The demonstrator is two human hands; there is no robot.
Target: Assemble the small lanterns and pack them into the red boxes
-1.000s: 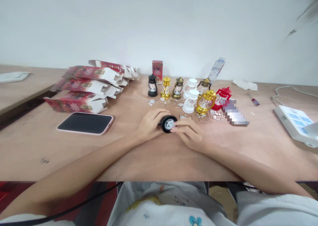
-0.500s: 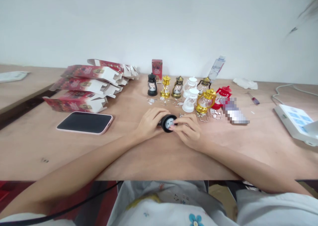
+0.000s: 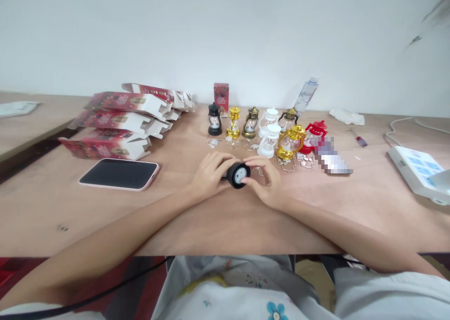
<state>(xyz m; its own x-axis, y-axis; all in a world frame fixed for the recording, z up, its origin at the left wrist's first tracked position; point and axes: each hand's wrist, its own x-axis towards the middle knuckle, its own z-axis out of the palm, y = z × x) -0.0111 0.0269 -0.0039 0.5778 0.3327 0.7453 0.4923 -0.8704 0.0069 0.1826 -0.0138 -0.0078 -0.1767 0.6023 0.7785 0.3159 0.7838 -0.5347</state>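
- The left hand (image 3: 212, 174) curls around the far side of a black round piece (image 3: 230, 177), its fingers partly hidden behind it.
- The right hand (image 3: 266, 183) pinches the same piece at its rim, fingers over the top and thumb at the lower right edge.
- This piece is between the two hands, above the near middle of the tabletop (image 3: 225, 226); its open end faces the person and shows a pale disc (image 3: 240, 174) inside.
- Beyond the hands, small lanterns stand upright: a black lantern (image 3: 214, 120) at the left end, gold, bronze and white ones along the group, and a red lantern (image 3: 315, 136) at the right.
- Thin metal parts (image 3: 306, 160) lie in front of several of them.
- A phone (image 3: 119, 174) lies flat to the left, just in front of piled red boxes (image 3: 105, 144).
- Behind the lanterns, a clear bottle (image 3: 307, 95) leans on the wall.
- A screwdriver (image 3: 361, 141) lies farther right, near a white device (image 3: 415, 170).
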